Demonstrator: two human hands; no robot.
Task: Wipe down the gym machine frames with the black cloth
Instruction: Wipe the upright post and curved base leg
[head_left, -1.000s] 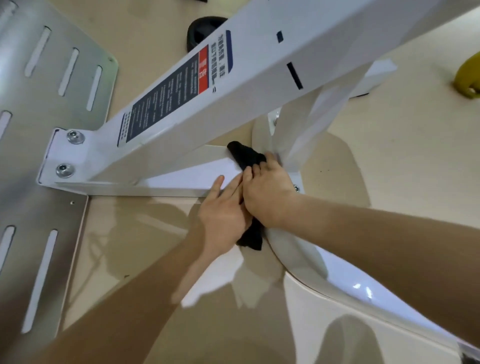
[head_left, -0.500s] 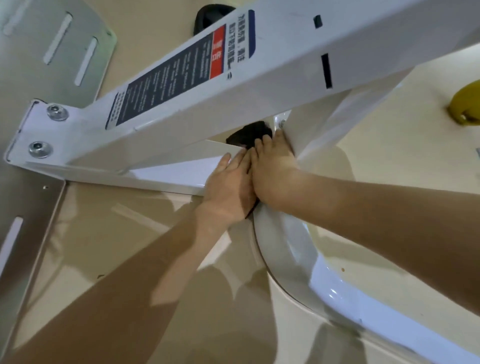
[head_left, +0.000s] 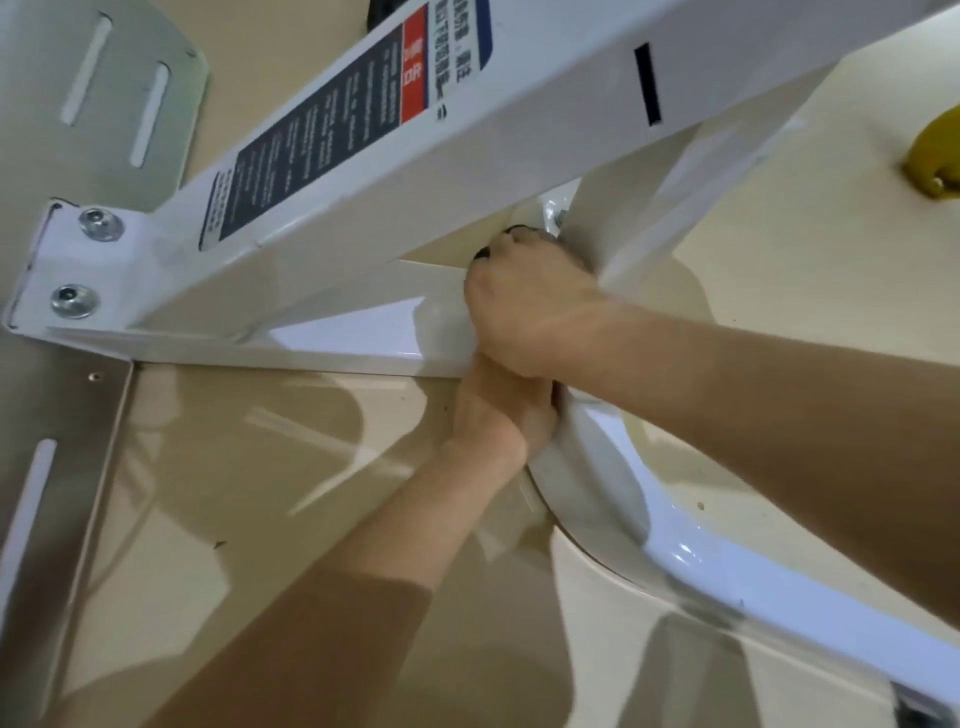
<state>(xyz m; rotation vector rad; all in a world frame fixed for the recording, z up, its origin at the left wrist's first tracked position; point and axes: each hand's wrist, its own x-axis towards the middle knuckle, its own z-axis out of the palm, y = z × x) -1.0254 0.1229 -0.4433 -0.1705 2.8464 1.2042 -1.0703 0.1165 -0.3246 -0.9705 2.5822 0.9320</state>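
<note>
At the white frame (head_left: 337, 338) joint: right hand (head_left: 524, 306), fingers curled tight over the black cloth (head_left: 484, 254), barely peeking out.
Left hand (head_left: 498, 410): just beneath the right; fingers hidden, cannot tell.

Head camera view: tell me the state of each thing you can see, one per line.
Metal plate, lying flat.
Frame, bolted to the metal plate.
Label, stuck flat on the frame's slanted beam.
Black cloth, bunched against the frame, mostly hidden.
Right hand, fingers curled over the black cloth.
Left hand, just below the right hand, fingers hidden.
</note>
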